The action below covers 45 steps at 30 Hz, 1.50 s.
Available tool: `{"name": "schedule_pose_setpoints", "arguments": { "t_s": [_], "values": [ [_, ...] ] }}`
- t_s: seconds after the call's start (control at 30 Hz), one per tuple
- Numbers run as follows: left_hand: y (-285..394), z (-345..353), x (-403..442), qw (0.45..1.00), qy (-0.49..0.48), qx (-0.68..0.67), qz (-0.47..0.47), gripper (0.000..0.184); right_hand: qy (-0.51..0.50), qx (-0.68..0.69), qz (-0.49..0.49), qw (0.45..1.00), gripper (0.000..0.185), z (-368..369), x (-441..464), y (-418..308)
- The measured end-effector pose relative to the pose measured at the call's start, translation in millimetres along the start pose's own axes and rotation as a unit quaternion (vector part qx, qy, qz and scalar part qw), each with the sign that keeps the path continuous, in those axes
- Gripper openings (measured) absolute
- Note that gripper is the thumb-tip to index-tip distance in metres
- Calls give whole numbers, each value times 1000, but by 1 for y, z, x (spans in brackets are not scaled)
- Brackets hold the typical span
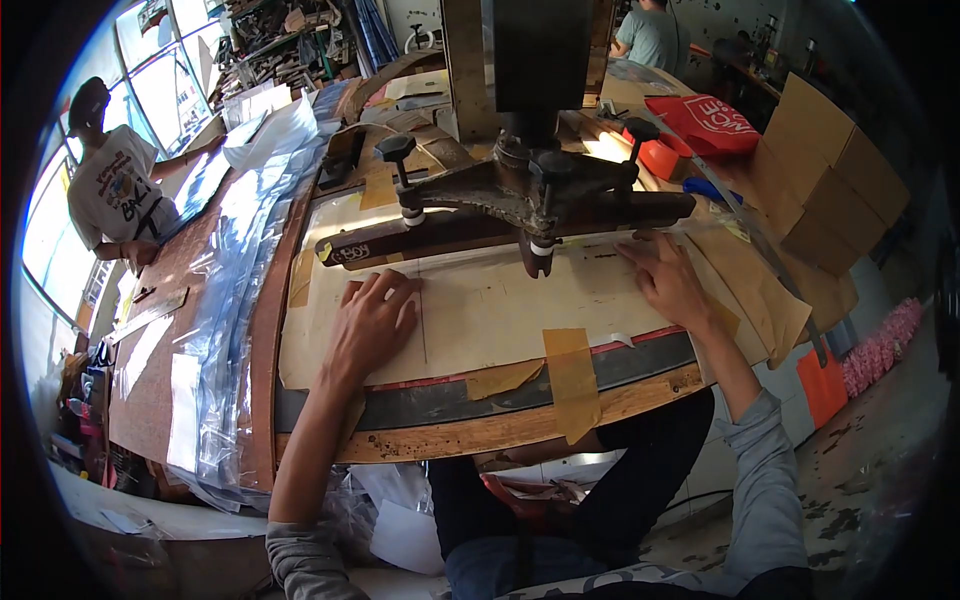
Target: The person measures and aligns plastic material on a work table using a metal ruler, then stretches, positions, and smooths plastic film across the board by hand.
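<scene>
My left hand (374, 327) lies on the pale sheet (480, 322), just in front of the left part of a dark metal bar (430, 238). Its fingers are slightly bent and apart, holding nothing. On the right side of the same sheet rests my right hand (668, 275), fingers spread, the fingertips close to the bar's right part. The bar hangs from a press head (520, 180) with black knobs. Brown tape (571, 385) runs over the sheet's front edge onto the wooden table edge (510, 425).
Clear plastic sheets (235, 290) cover the board at left, where a person (120, 190) stands. A red bag (705, 125), a metal strip (745, 215) and cardboard boxes (830, 180) are at right. Another person (650, 38) is at the back.
</scene>
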<state>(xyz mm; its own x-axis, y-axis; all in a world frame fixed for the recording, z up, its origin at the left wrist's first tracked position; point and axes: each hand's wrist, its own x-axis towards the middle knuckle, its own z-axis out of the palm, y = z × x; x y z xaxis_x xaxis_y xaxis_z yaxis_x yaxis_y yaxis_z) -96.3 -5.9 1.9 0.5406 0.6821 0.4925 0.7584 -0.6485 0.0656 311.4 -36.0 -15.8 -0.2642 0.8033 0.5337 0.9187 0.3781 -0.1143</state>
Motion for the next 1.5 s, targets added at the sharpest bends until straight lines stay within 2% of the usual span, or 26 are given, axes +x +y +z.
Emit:
{"name": "schedule_pose_setpoints", "arguments": {
  "t_s": [0.1,0.13,0.2,0.33,0.43,0.53,0.57,0.67,0.77,0.87,0.97,1.07,1.17,1.27,1.37,1.5],
  "values": [
    [-16,-5,-4,996,30,72,-40,6,20,-46,30,998,31,-2,-1,1],
    [-19,-7,-5,992,61,91,-66,7,24,-65,44,997,28,-4,-1,3],
    [-31,-12,-9,980,41,151,-123,12,36,-93,98,990,26,-7,-4,16],
    [-39,-16,-15,972,16,138,-192,21,48,-126,225,965,29,-17,-10,50],
    [-41,-15,-14,973,15,115,-198,21,73,-75,194,975,32,-15,-12,76],
    [-43,-12,-16,978,20,97,-184,18,20,-33,148,988,32,-15,-9,105],
    [-42,-12,-15,979,26,89,-183,15,50,-67,131,988,30,-17,-5,100],
    [-40,-12,-14,976,26,83,-199,14,42,-82,80,993,23,-21,-1,105],
    [-40,-9,-14,979,35,115,-167,10,33,-42,106,993,14,-23,5,101],
    [-40,-6,-13,980,57,145,-120,8,64,-151,88,982,9,-24,5,97],
    [-39,-4,-11,976,57,174,-118,6,91,-164,84,979,6,-22,5,98],
    [-39,-3,-10,973,60,193,-115,5,84,-176,96,976,8,-23,5,98],
    [-40,-4,-9,972,64,197,-110,4,102,-198,33,974,5,-30,-3,94],
    [-40,-3,-9,972,61,194,-115,4,77,-145,30,986,5,-40,-15,85],
    [-42,-2,-11,972,64,198,-109,4,37,-117,83,989,10,-51,-16,80],
    [-42,-3,-9,971,60,204,-114,4,73,-123,67,987,12,-52,-16,79]
  ]
}}
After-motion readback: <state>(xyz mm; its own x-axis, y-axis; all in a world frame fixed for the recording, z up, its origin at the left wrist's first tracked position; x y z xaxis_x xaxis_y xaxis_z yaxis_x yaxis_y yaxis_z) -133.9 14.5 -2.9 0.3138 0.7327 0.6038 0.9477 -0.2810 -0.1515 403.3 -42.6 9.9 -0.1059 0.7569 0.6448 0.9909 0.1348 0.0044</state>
